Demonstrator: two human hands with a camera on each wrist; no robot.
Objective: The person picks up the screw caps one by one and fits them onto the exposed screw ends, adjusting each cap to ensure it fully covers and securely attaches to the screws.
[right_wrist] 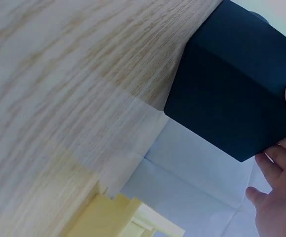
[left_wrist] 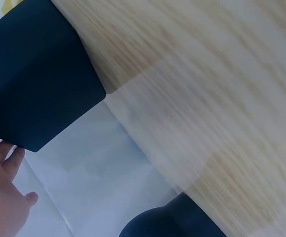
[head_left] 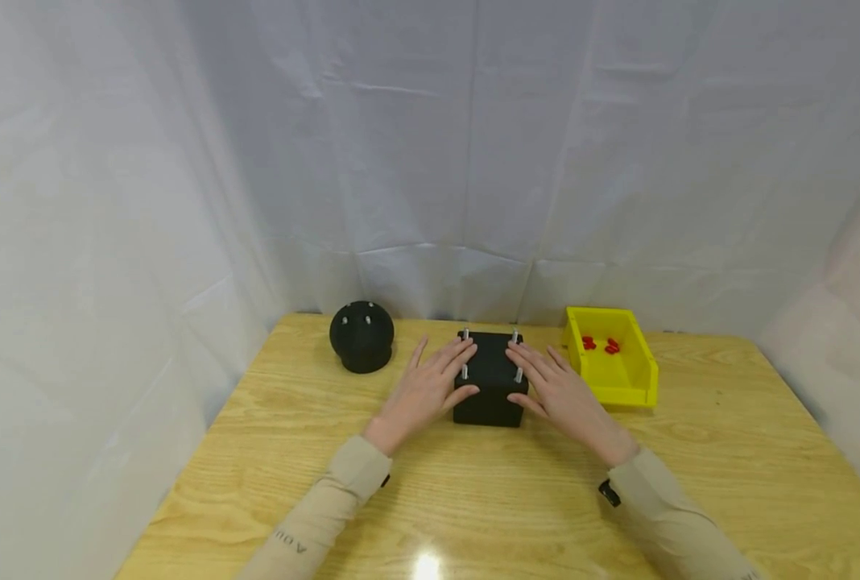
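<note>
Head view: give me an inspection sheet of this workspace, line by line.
Surface: wooden table, light glare near the front edge.
Job's things: black box with four metal pins on top, at the table's middle.
Clutter: black dome with pins left of the box; yellow bin on the right, red pieces inside.
Grippers: left hand and right hand flat against the box's sides, fingers straight.
Cables: nothing seen.
Surroundings: white sheeting behind and on both sides.
</note>
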